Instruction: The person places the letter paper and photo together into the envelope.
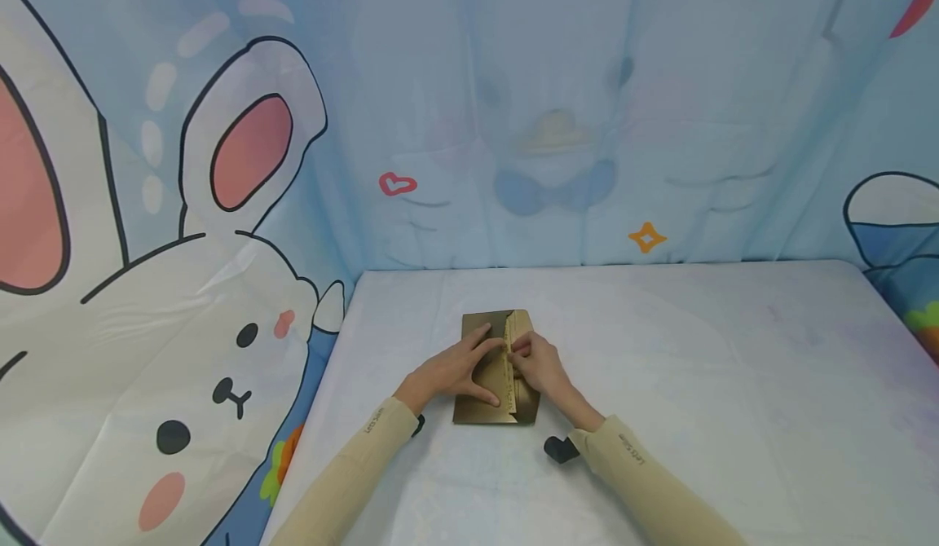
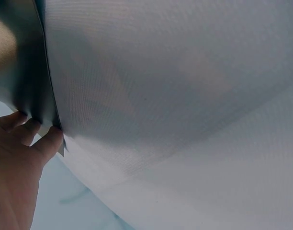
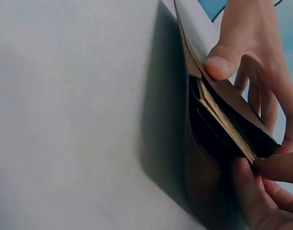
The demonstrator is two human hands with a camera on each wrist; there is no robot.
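Note:
A gold-brown envelope (image 1: 473,409) lies on the white table, its opening facing right and its lighter flap (image 1: 522,318) folded out. My left hand (image 1: 453,367) rests spread on the envelope's left part, thumb and fingers apart, near the opening. In the right wrist view, the left thumb presses the panel beside the opening. A gold card or folded paper (image 3: 225,120) stands in the mouth of the envelope. With thumb and fingertip, my right hand (image 1: 541,364) pinches the edge of that gold paper. How deep the paper reaches inside is hidden.
The white-covered table (image 1: 697,367) stretches far to the right of the envelope. A blue curtain (image 1: 469,122) hangs behind its back edge, and a rabbit-printed cloth (image 1: 183,350) covers the left side. A dark wrist device (image 1: 561,450) sits at the right cuff.

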